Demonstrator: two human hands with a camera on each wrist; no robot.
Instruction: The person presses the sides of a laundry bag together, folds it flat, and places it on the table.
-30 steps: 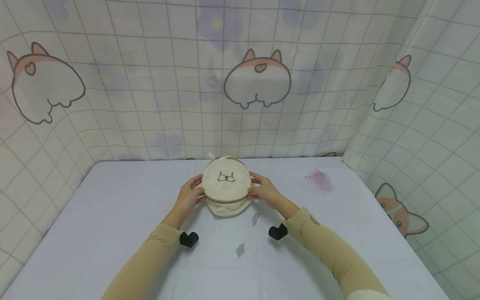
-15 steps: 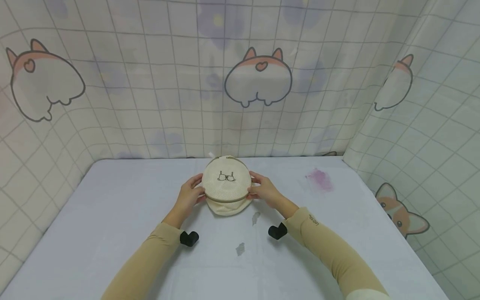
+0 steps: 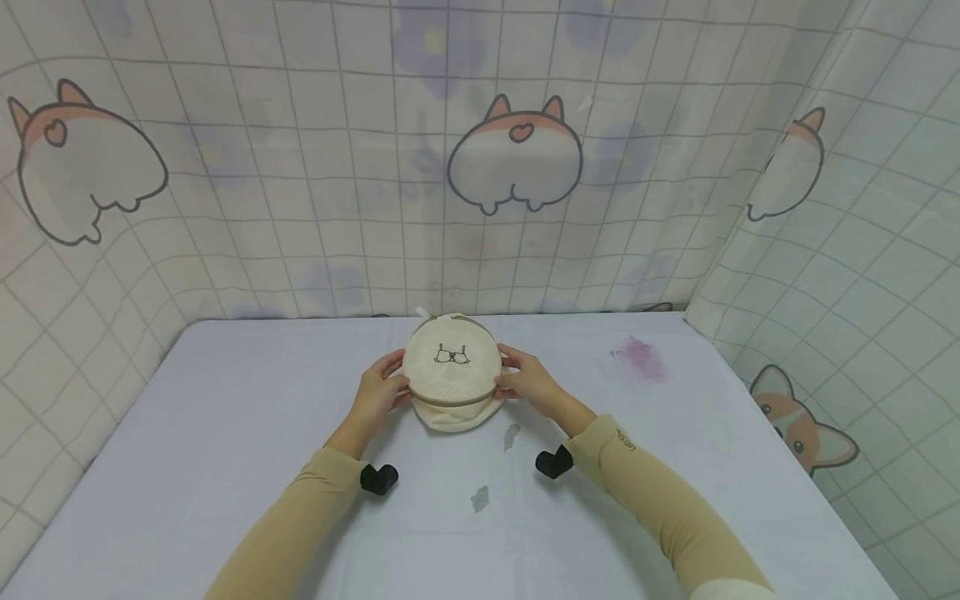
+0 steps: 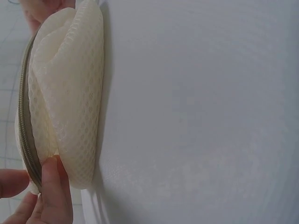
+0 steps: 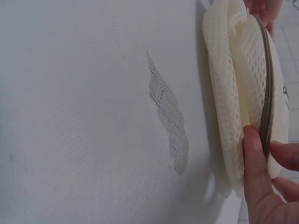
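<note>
I am seeing the bag resting on the far part of the table. The left hand and right hand are pinching its zipper rim from opposite sides; light, even pressure is probably sparing the soft mesh.

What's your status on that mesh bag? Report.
Left hand, right hand pinching mesh bag at opposite sides. Bag resting on white table. No obstruction seen.
</note>
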